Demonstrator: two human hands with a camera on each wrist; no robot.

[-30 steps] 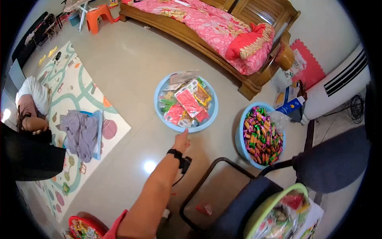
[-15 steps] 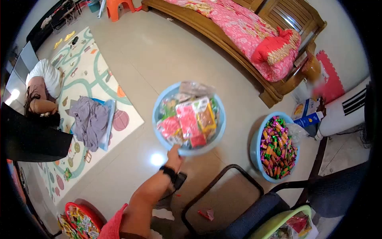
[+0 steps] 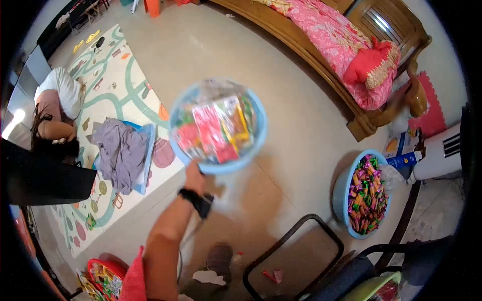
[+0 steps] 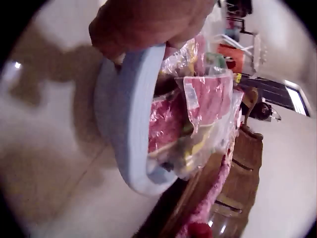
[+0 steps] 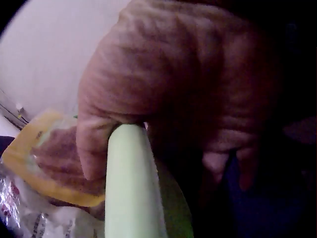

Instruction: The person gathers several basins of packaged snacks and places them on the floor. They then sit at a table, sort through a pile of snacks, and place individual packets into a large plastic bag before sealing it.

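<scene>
My left hand (image 3: 197,180) grips the near rim of a light blue basin (image 3: 236,166), which is raised above the floor. In the basin lie several plastic-wrapped packets, among them a pink packet (image 3: 208,131) and a yellow-edged one (image 3: 236,125). The left wrist view shows the fingers of my left hand (image 4: 148,25) hooked over the thick rim. In the right wrist view, my right hand (image 5: 173,79) holds the rim of a pale green basin (image 5: 130,183), thumb on one side, fingers on the other. A yellow-and-brown packet (image 5: 64,158) shows beside it.
Another blue basin (image 3: 341,195), full of wrapped candies, stands at the right beside a black chair frame (image 3: 293,238). A red basin (image 3: 120,270) is at bottom left. Left lie a play mat (image 3: 135,95), grey cloth (image 3: 120,150) and a person (image 3: 52,110). Behind stands a wooden sofa (image 3: 359,131).
My left hand has taken hold of the blue basin's rim, and the basin has shifted left toward the play mat, off the floor. The head view has turned slightly right.
</scene>
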